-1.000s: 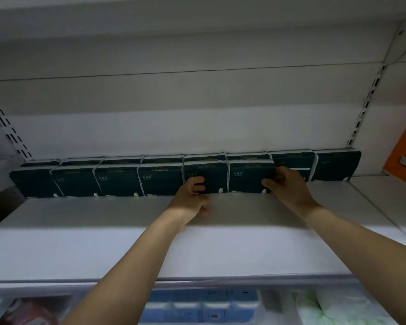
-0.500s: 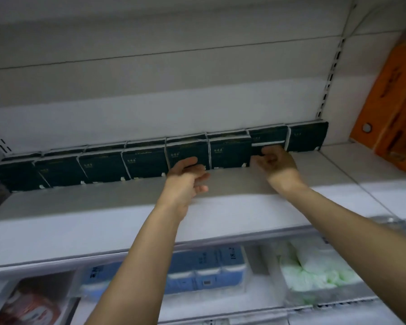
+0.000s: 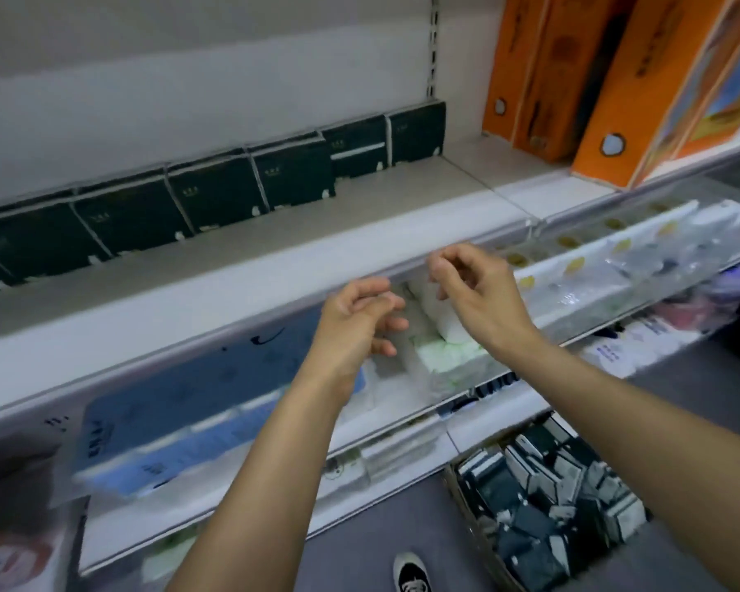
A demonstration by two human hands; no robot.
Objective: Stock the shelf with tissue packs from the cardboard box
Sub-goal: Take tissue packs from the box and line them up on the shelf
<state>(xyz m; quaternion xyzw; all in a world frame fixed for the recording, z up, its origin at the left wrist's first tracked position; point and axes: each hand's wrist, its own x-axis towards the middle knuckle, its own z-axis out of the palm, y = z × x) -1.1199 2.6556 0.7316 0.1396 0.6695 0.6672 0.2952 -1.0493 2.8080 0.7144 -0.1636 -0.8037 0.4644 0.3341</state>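
Dark green rectangular tissue packs (image 3: 214, 194): one row standing upright on edge along the back of the white metal shelf (image 3: 240, 271), touching side by side; seven fronts can be told apart, the row running out of view at the left edge, so the full count cannot be given. A second layer behind the front row is suggested by doubled top edges but cannot be confirmed.

Open brown cardboard box (image 3: 547, 510): one, on the grey floor at lower right. Contents: a loose heap of dark tissue packs lying at mixed angles; too jumbled and blurred to count.

Left hand (image 3: 355, 326): one, bare, in the air in front of the shelf's front lip, fingers loosely curled, holding nothing.

Right hand (image 3: 475, 292): one, bare, just beside the left, fingers loosely bent, holding nothing. Neither hand touches the packs or the box.

Tall orange cartons (image 3: 590, 79): three or four upright on the neighbouring shelf bay to the right; exact number unclear.

Lower shelf, behind a clear plastic front rail: one large light-blue wrapped bundle (image 3: 197, 420); white and pale green soft packs (image 3: 449, 356); a row of clear-wrapped white packs with yellow dots (image 3: 594, 267).

Black-and-white shoe (image 3: 412, 574): one, on the floor at the bottom edge.
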